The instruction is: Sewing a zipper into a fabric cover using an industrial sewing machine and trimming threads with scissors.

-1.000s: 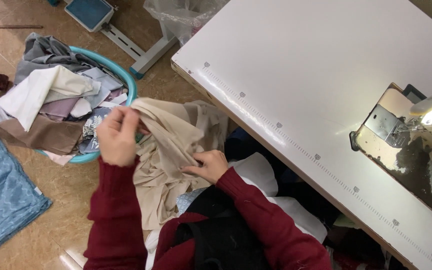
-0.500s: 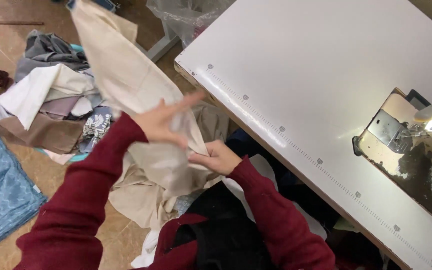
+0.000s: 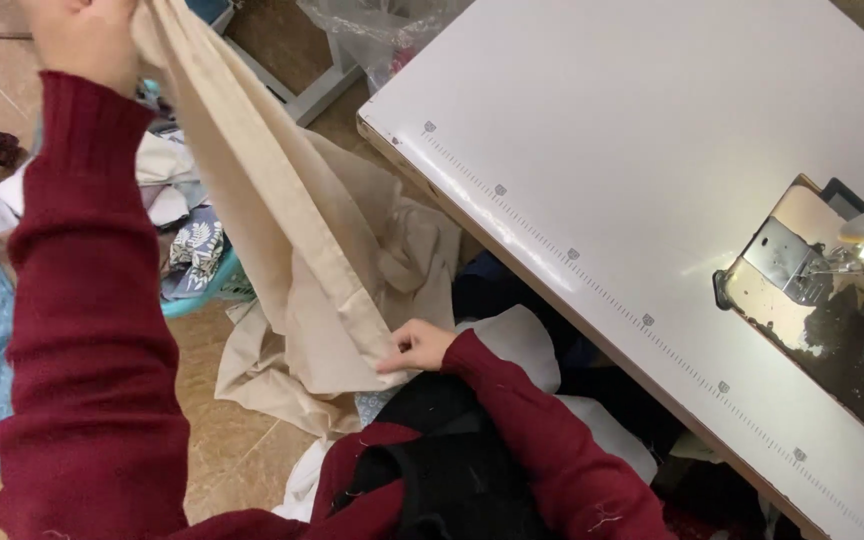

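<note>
You have almost no packaging in view. The one package is a clear plastic bag on the floor at the top of the view, just beyond the far corner of the white worktop; it is crumpled and see-through, with something reddish showing faintly inside. Along the near edge of the worktop runs a printed ruler strip, a thin grey line of ticks with small grey marks at even steps. No labels, signs or screens show.
</note>
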